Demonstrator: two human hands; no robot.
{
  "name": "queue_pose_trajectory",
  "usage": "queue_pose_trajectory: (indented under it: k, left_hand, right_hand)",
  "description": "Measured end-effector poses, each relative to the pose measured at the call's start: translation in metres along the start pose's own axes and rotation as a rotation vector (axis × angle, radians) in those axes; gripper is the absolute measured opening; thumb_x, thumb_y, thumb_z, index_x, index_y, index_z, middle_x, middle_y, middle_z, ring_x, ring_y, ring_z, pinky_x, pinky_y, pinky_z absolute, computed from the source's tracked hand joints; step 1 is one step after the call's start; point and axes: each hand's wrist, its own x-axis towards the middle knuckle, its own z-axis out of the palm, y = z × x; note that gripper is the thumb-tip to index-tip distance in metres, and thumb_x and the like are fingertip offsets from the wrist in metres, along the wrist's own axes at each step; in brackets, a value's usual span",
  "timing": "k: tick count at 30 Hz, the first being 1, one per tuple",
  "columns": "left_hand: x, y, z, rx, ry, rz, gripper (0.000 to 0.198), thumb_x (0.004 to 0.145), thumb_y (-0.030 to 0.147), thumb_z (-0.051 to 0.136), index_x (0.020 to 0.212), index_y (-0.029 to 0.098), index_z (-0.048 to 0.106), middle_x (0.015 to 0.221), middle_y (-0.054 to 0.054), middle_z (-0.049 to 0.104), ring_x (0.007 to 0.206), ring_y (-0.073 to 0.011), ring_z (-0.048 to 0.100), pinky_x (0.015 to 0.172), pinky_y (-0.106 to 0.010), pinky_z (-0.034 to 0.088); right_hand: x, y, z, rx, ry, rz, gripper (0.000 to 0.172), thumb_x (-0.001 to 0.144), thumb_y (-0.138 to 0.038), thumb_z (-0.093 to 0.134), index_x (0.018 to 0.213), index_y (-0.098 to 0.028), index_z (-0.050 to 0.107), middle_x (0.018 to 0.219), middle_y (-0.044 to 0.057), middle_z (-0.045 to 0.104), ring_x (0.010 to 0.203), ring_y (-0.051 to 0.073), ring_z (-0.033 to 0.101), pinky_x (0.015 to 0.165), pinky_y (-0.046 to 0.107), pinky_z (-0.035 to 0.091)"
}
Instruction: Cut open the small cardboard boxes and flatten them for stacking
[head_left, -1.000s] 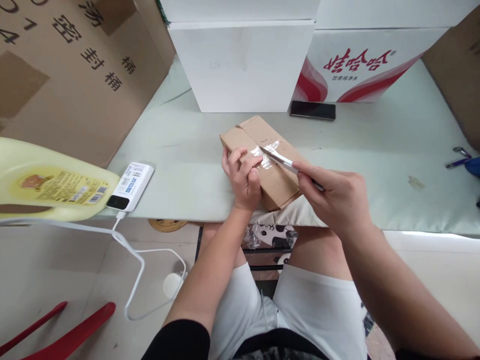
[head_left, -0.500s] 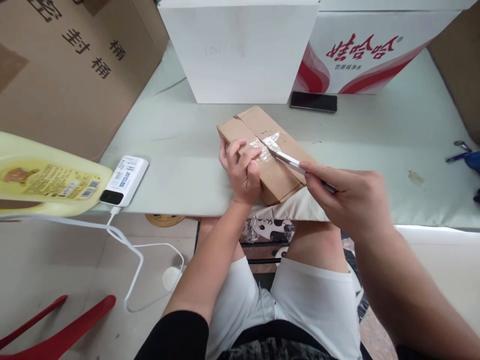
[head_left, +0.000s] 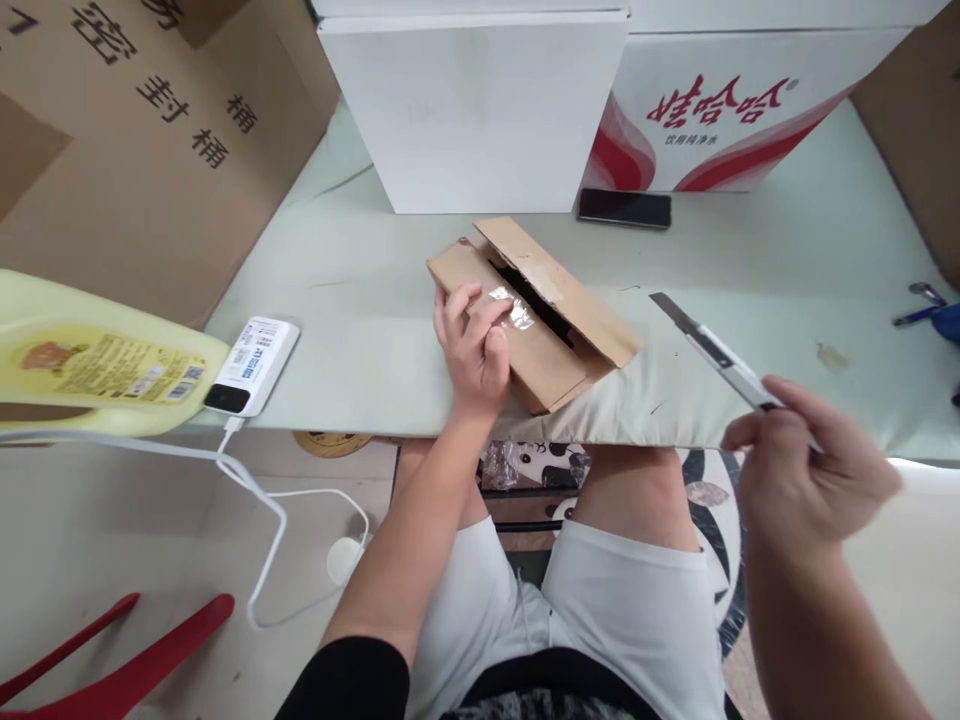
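Note:
A small brown cardboard box lies at an angle near the front edge of the table. Its far flap is raised, and a dark gap runs along the seam. Clear tape clings to the near flap. My left hand grips the box's left side, with fingers bent over the top. Off to the right, my right hand holds a white utility knife, its blade extended and pointing up and left, apart from the box. What is inside the box is too dark to see.
Behind the box stand a white box and a red-and-white carton, with a phone before them. On the left are a large carton, a yellow jug and a white power bank with a cable.
The knife has left the taped seam and moved right with my right hand. The far flap has lifted, opening a gap. My left hand stays on the box.

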Motion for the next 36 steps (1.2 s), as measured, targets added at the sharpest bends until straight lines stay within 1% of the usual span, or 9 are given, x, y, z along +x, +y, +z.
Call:
queue_pose_trajectory:
  k: [4, 7, 11, 14, 18, 21, 25, 29, 36]
  left_hand:
    - [-0.004, -0.008, -0.029, -0.061, -0.061, -0.161, 0.042, 0.104, 0.053, 0.042, 0.113, 0.024, 0.072, 0.144, -0.011, 0.058, 0.141, -0.0269, 0.052, 0.124, -0.049, 0.036]
    - [-0.008, -0.019, -0.054, -0.149, -0.019, -0.382, 0.039, 0.094, 0.06, 0.057, 0.106, 0.026, 0.071, 0.151, -0.007, 0.056, 0.147, -0.0292, 0.047, 0.121, -0.047, 0.039]
    - [-0.016, -0.028, -0.08, -0.336, 0.121, -0.84, 0.037, 0.079, 0.055, 0.074, 0.098, 0.024, 0.07, 0.109, -0.005, 0.074, 0.11, -0.0258, 0.069, 0.094, -0.036, 0.057]
    - [-0.026, -0.028, -0.093, -0.465, 0.191, -1.04, 0.042, 0.072, 0.06, 0.074, 0.087, 0.021, 0.069, 0.082, -0.002, 0.071, 0.084, -0.0219, 0.07, 0.076, -0.031, 0.058]
    - [-0.043, -0.025, -0.108, -0.58, 0.204, -1.081, 0.044, 0.074, 0.062, 0.067, 0.09, 0.022, 0.073, 0.093, -0.006, 0.075, 0.097, -0.0271, 0.072, 0.082, -0.036, 0.059]
    - [-0.055, -0.021, -0.116, -0.662, 0.176, -1.056, 0.055, 0.073, 0.071, 0.063, 0.096, 0.023, 0.075, 0.1, -0.008, 0.077, 0.108, -0.0309, 0.07, 0.092, -0.041, 0.058]
    - [-0.068, -0.017, -0.124, -0.582, -0.013, -0.951, 0.076, 0.063, 0.089, 0.064, 0.097, 0.022, 0.075, 0.103, -0.011, 0.077, 0.109, -0.0344, 0.071, 0.095, -0.045, 0.059]
    - [-0.066, -0.014, -0.13, -0.503, -0.212, -0.926, 0.078, 0.049, 0.074, 0.088, 0.103, 0.019, 0.073, 0.107, -0.015, 0.077, 0.106, -0.0352, 0.073, 0.093, -0.044, 0.061]
    - [-0.056, -0.016, -0.132, -0.351, -0.235, -0.926, 0.064, 0.068, 0.071, 0.08, 0.105, 0.02, 0.072, 0.113, -0.013, 0.077, 0.121, -0.0342, 0.069, 0.107, -0.045, 0.054]
  right_hand:
    - [-0.001, 0.039, 0.02, -0.132, -0.139, 0.045, 0.044, 0.098, -0.036, 0.049, 0.137, -0.024, 0.067, 0.093, 0.008, 0.073, 0.086, 0.023, 0.071, 0.085, 0.046, 0.058]
    - [0.001, 0.057, 0.034, -0.211, -0.256, -0.003, 0.044, 0.096, -0.033, 0.048, 0.132, -0.023, 0.07, 0.102, 0.01, 0.068, 0.097, 0.024, 0.068, 0.093, 0.047, 0.057]
    - [0.0, 0.069, 0.046, -0.253, -0.33, -0.007, 0.046, 0.096, -0.037, 0.049, 0.132, -0.021, 0.072, 0.111, 0.016, 0.062, 0.105, 0.03, 0.065, 0.098, 0.056, 0.053]
    - [-0.001, 0.067, 0.052, -0.285, -0.304, -0.109, 0.043, 0.094, -0.04, 0.055, 0.128, -0.021, 0.074, 0.135, 0.022, 0.056, 0.127, 0.04, 0.057, 0.106, 0.066, 0.046]
    - [-0.002, 0.052, 0.059, -0.147, -0.452, -0.16, 0.034, 0.096, -0.038, 0.055, 0.115, -0.021, 0.077, 0.124, 0.017, 0.068, 0.126, 0.036, 0.062, 0.108, 0.06, 0.05]
    - [-0.003, 0.036, 0.07, -0.003, -0.634, -0.111, 0.039, 0.097, -0.039, 0.054, 0.127, -0.02, 0.071, 0.133, 0.015, 0.07, 0.13, 0.032, 0.063, 0.112, 0.056, 0.05]
    - [0.002, 0.015, 0.093, 0.16, -0.758, -0.113, 0.063, 0.093, -0.043, 0.058, 0.152, -0.021, 0.049, 0.157, 0.014, 0.052, 0.147, 0.034, 0.049, 0.122, 0.057, 0.041]
    - [0.011, 0.003, 0.11, 0.276, -0.837, -0.111, 0.075, 0.09, -0.042, 0.061, 0.158, -0.021, 0.039, 0.159, 0.014, 0.049, 0.151, 0.034, 0.043, 0.125, 0.056, 0.037]
    - [0.008, 0.017, 0.106, 0.416, -0.861, -0.112, 0.056, 0.092, -0.048, 0.059, 0.144, -0.026, 0.054, 0.15, 0.012, 0.055, 0.149, 0.032, 0.045, 0.126, 0.055, 0.036]
